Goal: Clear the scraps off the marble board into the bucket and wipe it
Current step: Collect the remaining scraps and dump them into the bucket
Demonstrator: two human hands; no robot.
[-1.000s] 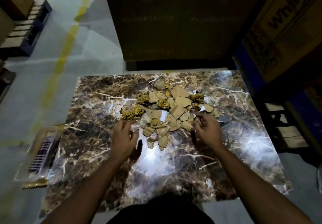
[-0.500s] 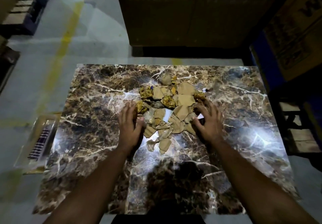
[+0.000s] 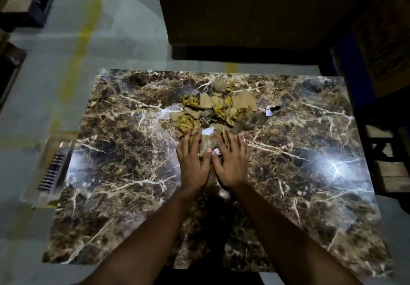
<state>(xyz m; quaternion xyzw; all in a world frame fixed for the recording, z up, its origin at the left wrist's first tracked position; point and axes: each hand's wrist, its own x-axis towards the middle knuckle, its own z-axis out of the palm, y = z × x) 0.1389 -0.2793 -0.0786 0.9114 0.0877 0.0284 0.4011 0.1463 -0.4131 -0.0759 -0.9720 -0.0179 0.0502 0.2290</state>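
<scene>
A heap of brown cardboard scraps and crumpled yellow wrappers [image 3: 213, 109] lies on the dark brown marble board [image 3: 310, 173], just past its middle. My left hand [image 3: 193, 162] and my right hand [image 3: 231, 162] lie flat side by side at the heap's near edge, fingers spread, pressing on the nearest scraps. Some scraps are hidden under the palms. A small white and black bit [image 3: 271, 110] lies alone to the right of the heap. No bucket is in view.
A clear plastic tray [image 3: 47, 169] sits on the floor at the board's left edge. Large cardboard boxes [image 3: 244, 7] stand behind the board. A wooden pallet [image 3: 386, 162] is on the right, another pallet [image 3: 26, 0] at far left.
Both hands have moved inward from the heap's sides until they almost touch. The scraps are pushed into a tighter pile, shifted slightly away from me.
</scene>
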